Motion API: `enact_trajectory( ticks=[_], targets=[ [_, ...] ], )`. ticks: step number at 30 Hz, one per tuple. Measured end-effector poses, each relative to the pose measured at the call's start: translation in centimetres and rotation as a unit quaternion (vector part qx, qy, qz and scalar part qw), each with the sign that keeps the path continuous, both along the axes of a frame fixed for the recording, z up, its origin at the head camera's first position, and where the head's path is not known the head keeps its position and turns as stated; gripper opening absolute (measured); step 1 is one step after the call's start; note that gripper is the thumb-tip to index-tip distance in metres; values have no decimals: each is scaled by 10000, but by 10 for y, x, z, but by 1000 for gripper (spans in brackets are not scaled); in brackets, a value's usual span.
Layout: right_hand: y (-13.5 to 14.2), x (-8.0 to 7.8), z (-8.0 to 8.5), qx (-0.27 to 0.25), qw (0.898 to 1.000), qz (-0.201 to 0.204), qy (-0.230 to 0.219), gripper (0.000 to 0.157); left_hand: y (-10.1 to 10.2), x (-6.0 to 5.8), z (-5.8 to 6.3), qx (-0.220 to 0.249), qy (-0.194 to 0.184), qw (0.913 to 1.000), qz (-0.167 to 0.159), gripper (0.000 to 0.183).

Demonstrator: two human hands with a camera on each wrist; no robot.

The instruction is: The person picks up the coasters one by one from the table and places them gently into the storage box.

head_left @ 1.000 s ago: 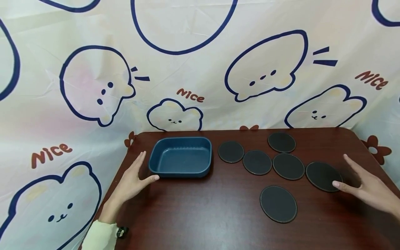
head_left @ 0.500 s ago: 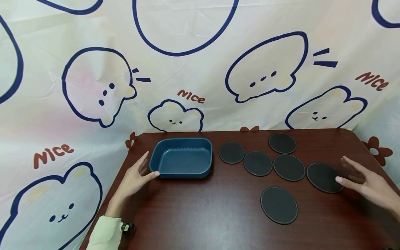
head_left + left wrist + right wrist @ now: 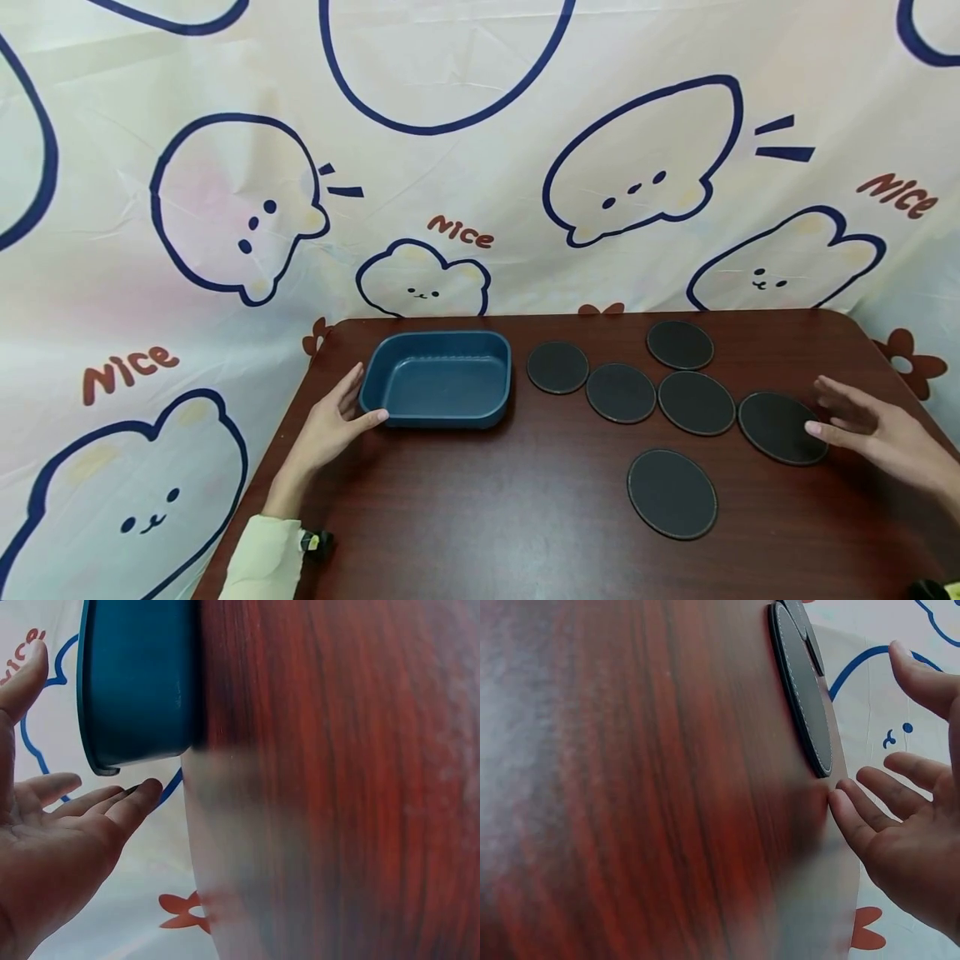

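A dark blue rectangular tray [image 3: 442, 383] with raised walls stands at the back left of the table. My left hand [image 3: 330, 425] is at its left corner, thumb and fingers spread; the left wrist view shows a gap between the fingers and the tray [image 3: 142, 682]. Several round black coasters lie to the right. My right hand [image 3: 881, 429] hovers beside the rightmost coaster [image 3: 782, 427], its thumb over that coaster's right edge in the head view. In the right wrist view, the hand [image 3: 907, 817] holds nothing, and its fingers are loosely bent near a stitched coaster [image 3: 804, 697].
The dark brown table [image 3: 480, 517] meets a printed cloth [image 3: 480, 175] at its back edge. One coaster [image 3: 672, 494] lies nearer the front, apart from the others. Two coasters sit between the tray and the middle coaster [image 3: 696, 403].
My left hand has shifted slightly right, closer to the tray's corner. The right hand's fingers have bent a little more. Tray and coasters have stayed in place on the table.
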State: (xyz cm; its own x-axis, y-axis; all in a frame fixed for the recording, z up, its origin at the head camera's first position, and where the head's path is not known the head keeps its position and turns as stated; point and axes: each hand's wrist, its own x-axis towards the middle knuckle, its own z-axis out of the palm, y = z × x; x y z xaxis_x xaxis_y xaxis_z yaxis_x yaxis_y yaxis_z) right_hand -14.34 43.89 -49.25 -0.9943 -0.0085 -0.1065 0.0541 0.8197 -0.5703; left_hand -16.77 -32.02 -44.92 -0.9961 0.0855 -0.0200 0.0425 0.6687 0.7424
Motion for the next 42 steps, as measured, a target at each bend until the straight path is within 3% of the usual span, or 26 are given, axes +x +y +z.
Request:
enact_trajectory(
  ticks=[8, 17, 23, 30, 42],
  targets=[
    [2, -7, 1, -140, 9984, -52, -538, 103, 0, -3, -2, 88, -118, 9999, 31, 98],
    [1, -13, 1, -57, 9985, 308, -448, 106, 1, -4, -6, 275, -159, 9995, -21, 99],
    [-2, -14, -5, -120, 9992, 362, -147, 105, 3, -5, -8, 324, -158, 9993, -24, 101],
    [-7, -11, -2, 226, 9991, 361, -48, 109, 3, -5, -10, 350, -109, 9993, -46, 102],
    [-16, -19, 5, 419, 9983, 377, 166, 92, 3, -3, -11, 319, -136, 9994, 11, 103]
  ],
)
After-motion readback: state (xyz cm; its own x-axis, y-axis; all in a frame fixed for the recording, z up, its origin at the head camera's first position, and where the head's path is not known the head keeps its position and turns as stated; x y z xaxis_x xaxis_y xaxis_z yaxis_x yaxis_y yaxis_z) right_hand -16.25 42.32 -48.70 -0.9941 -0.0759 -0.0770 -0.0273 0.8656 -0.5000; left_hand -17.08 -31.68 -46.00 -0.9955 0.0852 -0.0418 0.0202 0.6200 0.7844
